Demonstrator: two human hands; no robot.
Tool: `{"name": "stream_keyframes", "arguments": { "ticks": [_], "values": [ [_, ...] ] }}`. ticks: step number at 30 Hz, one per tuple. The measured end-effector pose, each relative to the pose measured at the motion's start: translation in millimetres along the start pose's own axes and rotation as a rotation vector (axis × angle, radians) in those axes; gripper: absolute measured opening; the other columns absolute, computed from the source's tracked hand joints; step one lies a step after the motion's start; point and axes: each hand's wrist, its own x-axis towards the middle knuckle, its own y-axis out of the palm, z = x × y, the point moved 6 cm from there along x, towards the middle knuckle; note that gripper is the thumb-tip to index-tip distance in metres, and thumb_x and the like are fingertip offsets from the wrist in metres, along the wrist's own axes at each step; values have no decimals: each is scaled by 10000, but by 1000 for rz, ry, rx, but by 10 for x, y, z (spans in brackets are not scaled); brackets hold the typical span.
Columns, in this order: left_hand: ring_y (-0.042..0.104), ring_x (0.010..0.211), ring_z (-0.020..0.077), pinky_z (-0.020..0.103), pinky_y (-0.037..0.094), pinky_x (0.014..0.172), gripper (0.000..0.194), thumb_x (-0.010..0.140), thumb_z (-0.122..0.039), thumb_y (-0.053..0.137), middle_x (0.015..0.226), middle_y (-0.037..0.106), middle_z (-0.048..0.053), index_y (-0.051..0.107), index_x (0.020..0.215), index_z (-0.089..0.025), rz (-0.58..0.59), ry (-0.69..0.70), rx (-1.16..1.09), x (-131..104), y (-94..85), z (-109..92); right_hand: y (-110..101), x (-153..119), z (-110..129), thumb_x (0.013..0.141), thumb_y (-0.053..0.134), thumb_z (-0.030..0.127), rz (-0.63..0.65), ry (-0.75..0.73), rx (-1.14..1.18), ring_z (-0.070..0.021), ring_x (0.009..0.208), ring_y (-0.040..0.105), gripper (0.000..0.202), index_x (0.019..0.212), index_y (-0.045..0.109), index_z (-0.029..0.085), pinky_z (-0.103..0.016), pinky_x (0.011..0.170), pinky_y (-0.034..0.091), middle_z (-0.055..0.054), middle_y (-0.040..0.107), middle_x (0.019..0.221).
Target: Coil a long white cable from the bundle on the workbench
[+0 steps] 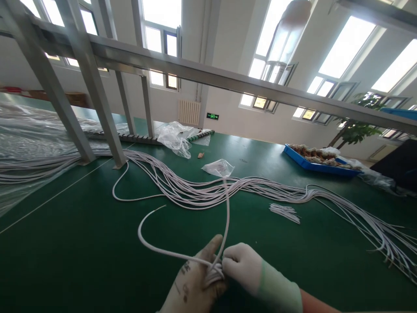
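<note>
**White cable coil pinched between 2 gloved hands**

White cable (182, 254) is wound in the left hand (192, 282), closed around the coil (214, 274) low over the green tabletop (81, 243); the right hand (243, 265) pinches it. Risk — the free end may snag the bundle (202, 191), loosening the coil.

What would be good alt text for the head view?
Two gloved hands, left hand and right hand, wind a white cable into a small coil over a green table; a long cable bundle lies behind.
</note>
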Motion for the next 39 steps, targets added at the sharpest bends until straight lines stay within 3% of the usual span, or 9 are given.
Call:
{"name": "stream_keyframes", "arguments": {
  "ticks": [4, 7, 10, 17, 23, 27, 33, 36, 39],
  "values": [
    [639, 888, 310, 456, 493, 849, 996, 672, -458, 887, 966, 707, 67, 415, 1499, -164, 58, -69, -64, 45, -24, 64, -190, -80, 172, 962, 431, 279, -18, -202, 96, -126, 537, 483, 248, 790, 590, 199, -244, 514, 405, 45, 517, 628],
    [631, 849, 280, 418, 491, 817, 1107, 557, -439, 969, 912, 694, 53, 419, 1462, -119, 141, -106, -244, 76, -18, 85, -344, -208, 383, 969, 553, 319, -69, -513, -82, -169, 771, 559, 165, 994, 672, 207, -297, 695, 480, -20, 587, 916],
    [627, 853, 273, 413, 483, 823, 1130, 496, -404, 1002, 932, 681, 54, 447, 1437, -116, 151, -142, -277, 90, -21, 116, -315, -257, 441, 999, 552, 362, -21, -627, -314, -197, 841, 556, 205, 960, 700, 226, -317, 729, 465, -41, 587, 959],
    [649, 1068, 372, 509, 482, 940, 841, 719, -327, 847, 1201, 680, 124, 499, 1480, -245, 49, -49, 47, 14, 19, 55, -107, -171, 292, 1005, 441, 291, -130, -396, -527, -203, 759, 534, 226, 875, 604, 205, -369, 754, 470, -48, 602, 857],
    [654, 1106, 354, 482, 458, 991, 726, 803, -298, 773, 1190, 729, 92, 535, 1489, -287, -30, 103, 279, -9, 34, 1, -61, -17, 0, 996, 456, 295, -69, -57, -68, -141, 601, 490, 326, 690, 532, 213, -253, 561, 402, 35, 509, 640],
    [659, 893, 306, 431, 505, 815, 900, 694, -485, 876, 1048, 690, 75, 482, 1465, -235, 33, -9, -7, 106, -73, 159, -222, -88, 108, 1003, 475, 318, -46, -271, -29, -145, 641, 511, 201, 905, 608, 205, -266, 594, 427, 27, 545, 736],
    [621, 840, 242, 392, 488, 814, 1023, 577, -454, 965, 974, 658, 46, 469, 1423, -161, 147, -74, -272, 140, -70, 198, -267, -177, 261, 988, 577, 394, -24, -711, -324, -192, 821, 535, 199, 1024, 682, 228, -331, 727, 420, -44, 579, 959],
    [656, 895, 276, 418, 509, 825, 1069, 582, -426, 959, 1073, 683, 100, 427, 1468, -155, 160, -107, -260, 79, -15, 178, -224, -190, 310, 985, 560, 365, -31, -732, -338, -181, 782, 502, 188, 933, 668, 221, -325, 703, 390, -26, 565, 902],
    [697, 951, 311, 461, 543, 865, 948, 640, -388, 906, 1161, 708, 112, 489, 1474, -216, 141, -36, -53, 40, 10, 165, -162, -139, 267, 927, 592, 261, 6, -502, -125, -156, 726, 503, 146, 796, 616, 203, -292, 669, 415, 7, 549, 816]
  ]
}}
